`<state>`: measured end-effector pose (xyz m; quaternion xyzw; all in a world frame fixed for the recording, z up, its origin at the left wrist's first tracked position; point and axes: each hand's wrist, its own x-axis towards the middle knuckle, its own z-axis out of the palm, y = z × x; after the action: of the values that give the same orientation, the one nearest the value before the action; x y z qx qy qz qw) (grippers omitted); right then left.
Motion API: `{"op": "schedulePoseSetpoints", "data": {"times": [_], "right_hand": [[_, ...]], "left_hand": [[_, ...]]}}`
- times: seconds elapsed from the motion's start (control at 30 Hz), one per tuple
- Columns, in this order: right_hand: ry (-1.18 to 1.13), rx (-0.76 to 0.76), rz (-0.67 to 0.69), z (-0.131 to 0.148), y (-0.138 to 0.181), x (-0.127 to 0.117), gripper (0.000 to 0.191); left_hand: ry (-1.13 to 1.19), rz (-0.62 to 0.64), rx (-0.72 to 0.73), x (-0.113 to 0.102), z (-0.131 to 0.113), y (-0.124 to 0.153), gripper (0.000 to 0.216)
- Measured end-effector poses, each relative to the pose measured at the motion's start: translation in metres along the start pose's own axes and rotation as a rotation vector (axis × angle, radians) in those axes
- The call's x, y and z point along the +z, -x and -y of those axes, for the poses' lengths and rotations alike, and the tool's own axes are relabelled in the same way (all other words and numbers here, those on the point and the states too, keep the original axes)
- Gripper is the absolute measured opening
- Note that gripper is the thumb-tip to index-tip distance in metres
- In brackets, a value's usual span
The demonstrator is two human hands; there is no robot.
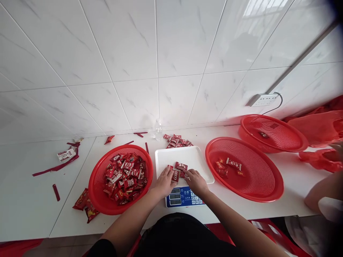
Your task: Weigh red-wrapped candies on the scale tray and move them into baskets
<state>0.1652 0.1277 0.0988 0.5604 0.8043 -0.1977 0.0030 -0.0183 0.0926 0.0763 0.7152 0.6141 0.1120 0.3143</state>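
Observation:
My left hand (pixel 165 181) lies at the left of a small group of red printed snack packets (pixel 175 175) on the white tray (pixel 164 157) of a scale. Its fingers curl over the packets' near left edge. From the other side, the bent fingers of my right hand (pixel 197 181) grip the packets' right edge; my fingertips partly hide them. One more red packet (pixel 181 166) lies against the group at the back. Below the tray shows the scale's blue panel (pixel 184 197) with displays and keys.
At left stands a red basket (pixel 93 191) full of packets. A red basket (pixel 257 192) at right holds a few, with another basket (pixel 300 142) behind. Loose packets (pixel 178 141) and a clear bottle (pixel 158 130) are behind the tray. Another person's arm (pixel 318 191) is at far right.

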Motion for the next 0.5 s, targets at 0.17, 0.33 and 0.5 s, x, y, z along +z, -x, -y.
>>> {"op": "schedulePoseSetpoints", "data": {"times": [0.17, 0.33, 0.5], "right_hand": [[0.016, -0.025, -0.035, 0.006, 0.000, 0.002, 0.044], [-0.006, -0.126, -0.044, 0.009, 0.003, 0.008, 0.043], [-0.038, -0.179, -0.033, 0.006, 0.000, 0.017, 0.044]], "left_hand": [[0.013, -0.008, 0.064, -0.004, 0.001, -0.006, 0.054], [-0.028, -0.101, 0.077, -0.010, 0.001, -0.005, 0.034], [-0.054, -0.158, 0.103, -0.016, 0.005, -0.010, 0.020]]}}
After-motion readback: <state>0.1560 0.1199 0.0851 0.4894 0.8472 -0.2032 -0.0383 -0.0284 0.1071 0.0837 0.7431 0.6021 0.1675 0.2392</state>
